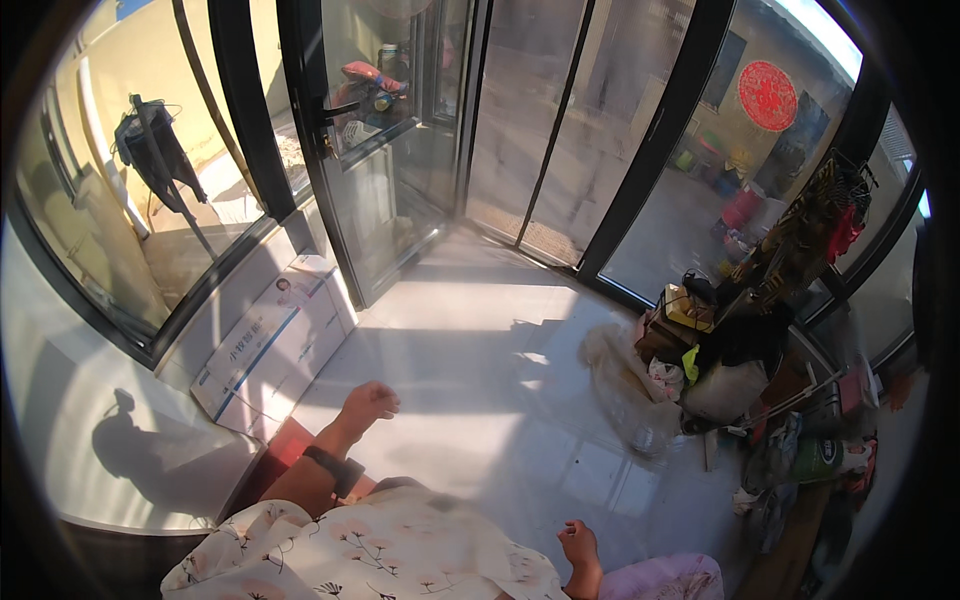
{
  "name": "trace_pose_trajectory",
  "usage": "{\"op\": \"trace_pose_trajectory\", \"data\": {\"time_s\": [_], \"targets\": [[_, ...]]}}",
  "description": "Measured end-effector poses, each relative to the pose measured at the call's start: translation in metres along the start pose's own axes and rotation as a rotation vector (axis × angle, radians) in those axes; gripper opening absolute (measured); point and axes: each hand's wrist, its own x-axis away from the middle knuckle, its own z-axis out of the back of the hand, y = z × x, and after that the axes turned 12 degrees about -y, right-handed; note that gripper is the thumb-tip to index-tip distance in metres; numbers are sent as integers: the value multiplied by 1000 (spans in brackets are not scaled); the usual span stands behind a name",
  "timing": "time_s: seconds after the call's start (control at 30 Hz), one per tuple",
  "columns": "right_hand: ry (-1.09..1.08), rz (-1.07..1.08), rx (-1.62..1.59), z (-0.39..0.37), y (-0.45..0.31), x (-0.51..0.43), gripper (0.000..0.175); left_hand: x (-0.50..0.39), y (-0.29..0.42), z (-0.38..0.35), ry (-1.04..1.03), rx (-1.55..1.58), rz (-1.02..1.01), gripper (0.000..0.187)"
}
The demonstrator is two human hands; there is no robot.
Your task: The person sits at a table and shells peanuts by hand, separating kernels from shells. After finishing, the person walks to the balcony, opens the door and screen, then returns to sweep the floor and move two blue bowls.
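My left hand (367,407) is held out above the pale tiled floor (442,360), its fingers curled and nothing visible in them. A dark band with a boxy unit (346,476) wraps that forearm. Nearest to this hand is a long white cardboard box (274,349) with blue stripes and writing, against the low wall. Lower down, beside my patterned top (375,547), hangs my right hand (579,543). Its fingers are bent inward, with no object seen in them. A pink, stained trouser leg (660,577) shows beside it.
Ahead, a dark-framed glass door (367,195) stands ajar, keys (328,146) hanging below its handle (341,110). A screen panel (559,150) adjoins it. At right, clear plastic sheeting (626,397), bags and a small yellow box (688,307) are piled on the floor. A red box (289,442) lies left.
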Motion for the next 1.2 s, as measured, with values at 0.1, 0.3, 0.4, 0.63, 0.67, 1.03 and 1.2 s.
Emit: {"op": "trace_pose_trajectory", "data": {"time_s": [0.1,0.3,0.4,0.63,0.67,1.03,1.2], "targets": [[-55,29,91,24,-12,-29,41,-17,-3,-10,16,-57,68,15],[-133,149,203,41,-25,-107,42,-61,11,-1,177,-310,170,29],[-167,9,104,58,-66,-142,43,-106,2,20,279,-273,72,38],[-120,188,356,102,-136,-197,41,-215,47,42,263,-261,126,41],[-85,181,329,112,-158,-202,40,-228,51,46,248,-244,155,41],[-239,142,269,138,-167,-330,41,-347,89,49,261,-248,111,40],[-256,260,357,172,-204,-428,43,-377,127,37,497,-392,54,38]]}}
